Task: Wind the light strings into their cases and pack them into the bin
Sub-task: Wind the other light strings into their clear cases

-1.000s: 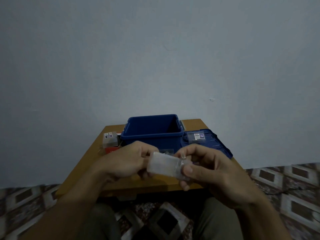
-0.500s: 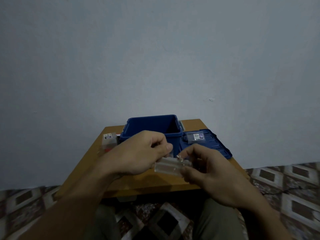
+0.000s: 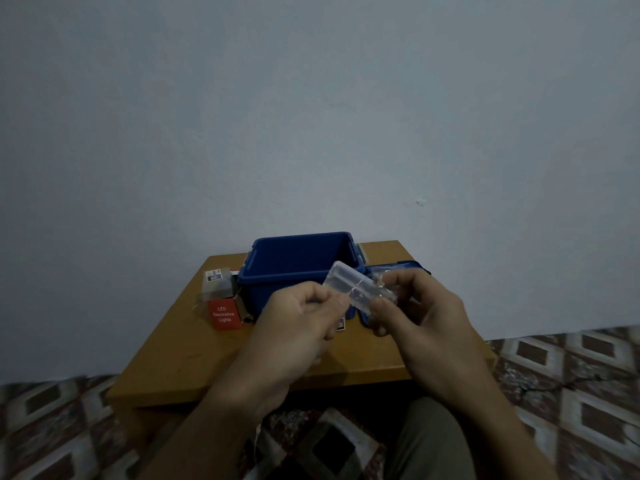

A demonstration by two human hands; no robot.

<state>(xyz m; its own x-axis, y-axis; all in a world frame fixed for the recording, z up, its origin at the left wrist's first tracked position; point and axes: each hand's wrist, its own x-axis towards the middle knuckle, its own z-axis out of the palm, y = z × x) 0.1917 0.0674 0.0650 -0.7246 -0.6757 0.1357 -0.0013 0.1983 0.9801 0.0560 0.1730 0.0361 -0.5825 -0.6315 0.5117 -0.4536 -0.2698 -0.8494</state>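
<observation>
Light: dim, bluish, even — source cannot be told.
Shadows: soft, under the table [image 3: 194, 355] edge at 6 o'clock.
Glare: none.
Blur: patterned floor [image 3: 571, 393] smeared at 4 and 8 o'clock.
Distortion: wide-angle stretch toward the corners.
Focus: red label [image 3: 224, 314] legible — elsewhere soft, grainy.

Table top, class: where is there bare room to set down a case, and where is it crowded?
Bare: the table between its near edge and the red packet, left of the left hand. Crowded: the back, with the grey box, blue bin and lid.
</observation>
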